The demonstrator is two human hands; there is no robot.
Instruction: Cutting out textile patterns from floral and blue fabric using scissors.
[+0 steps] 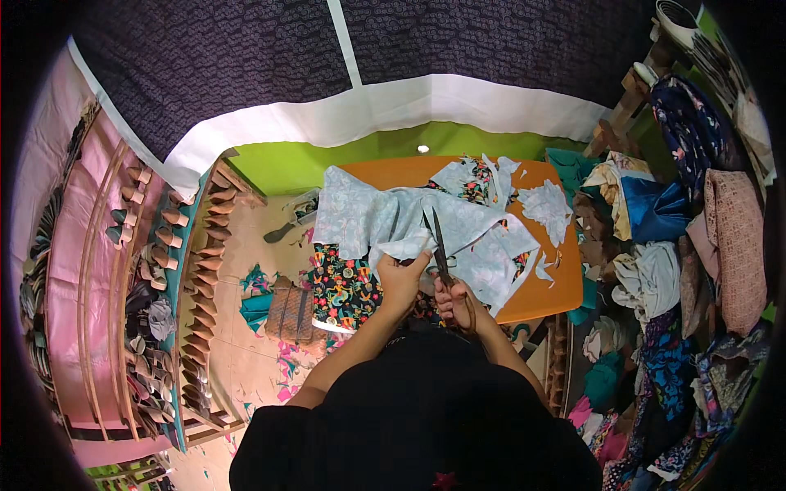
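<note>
Large dark scissors (443,258) are gripped in my right hand (458,304), their blades pointing away from me over the cloth and slightly parted. A piece of floral fabric (352,196) lies spread out, its pale back facing up; at the near left its black, multicoloured flower print shows. My left hand (399,282) pinches a raised, folded bit of this fabric just left of the blades. Beneath it all is an orange table (536,288), partly covered by cloth. Cut pale scraps (547,211) lie on its right side.
Wooden racks with rows of shoe lasts (201,307) stand on the left. Piled fabrics (651,282) fill the right side. A brown bundle (293,315) and coloured scraps (286,360) lie on the tiled floor. A dark patterned curtain (262,65) hangs beyond the table.
</note>
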